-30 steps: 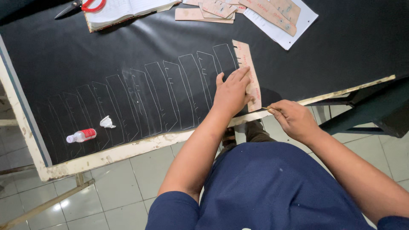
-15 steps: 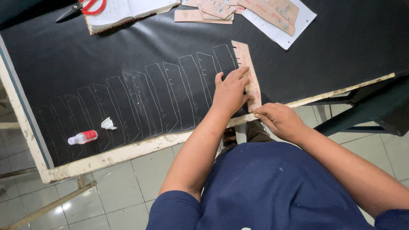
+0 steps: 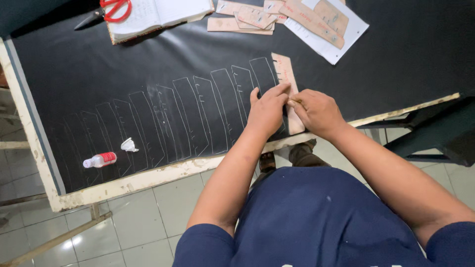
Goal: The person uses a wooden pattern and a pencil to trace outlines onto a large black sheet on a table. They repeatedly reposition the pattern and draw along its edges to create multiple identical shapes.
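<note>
A long tan cardboard template (image 3: 285, 74) lies on a black sheet (image 3: 163, 54) that covers the table. My left hand (image 3: 267, 110) presses flat on the template's lower part, fingers spread. My right hand (image 3: 316, 111) rests right beside it on the template, fingers pinched around a small marking tool whose tip is barely visible. A row of several white outlines of the same shape (image 3: 188, 116) runs leftward from the template across the sheet.
A small bottle with a red label (image 3: 100, 159) and a white crumpled scrap (image 3: 129, 145) lie near the front left. Red-handled scissors (image 3: 111, 11), an open notebook (image 3: 158, 15) and more cardboard templates on paper (image 3: 297, 17) sit at the back. The wooden table edge (image 3: 163, 173) runs along the front.
My right hand has moved from the table's front edge up and left onto the template, beside my left hand. The left hand has stayed pressed on the template.
</note>
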